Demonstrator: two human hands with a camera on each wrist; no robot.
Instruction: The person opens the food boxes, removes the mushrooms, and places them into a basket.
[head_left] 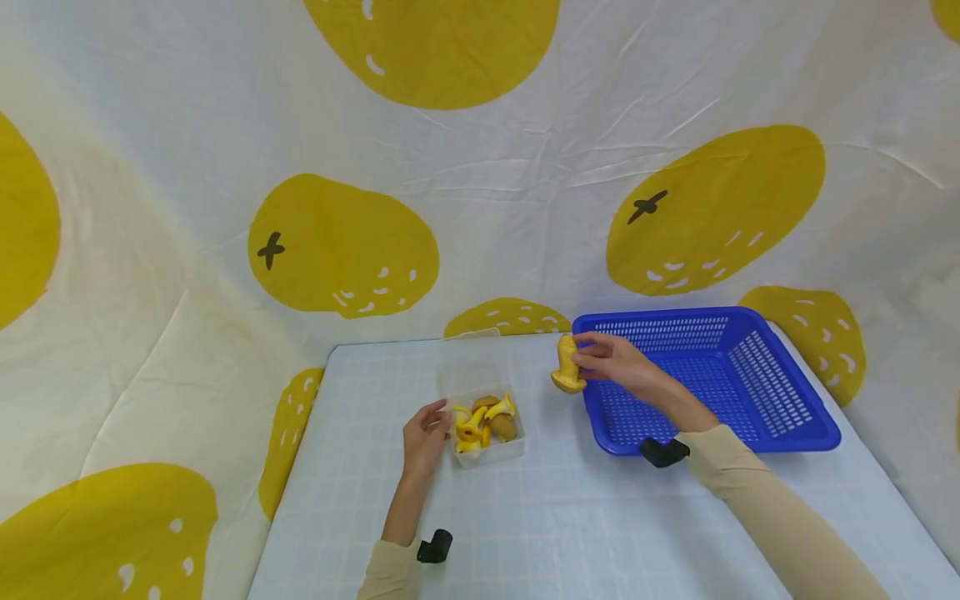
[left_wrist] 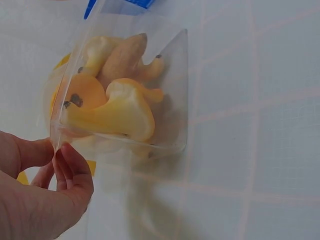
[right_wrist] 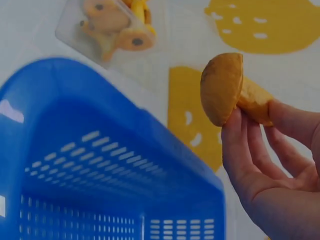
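My right hand (head_left: pixel 617 364) pinches a toy mushroom (head_left: pixel 567 367) by its stem, over the left rim of the blue basket (head_left: pixel 795 367). In the right wrist view the mushroom's brown cap (right_wrist: pixel 221 90) points away from the fingers. At the clear plastic box (head_left: pixel 487 454), my left hand (head_left: pixel 426 437) grips the left rim between thumb and fingers. Several yellow and brown toy mushrooms (left_wrist: pixel 125 107) lie heaped inside that box. Its transparent lid (head_left: pixel 471 364) stands folded back behind it.
A pale checked cloth covers the table (head_left: pixel 555 533). Behind it hangs a white curtain (head_left: pixel 517 225) printed with big yellow fruit. The basket, with its slotted walls, takes up the table's right side; the box stands left of it.
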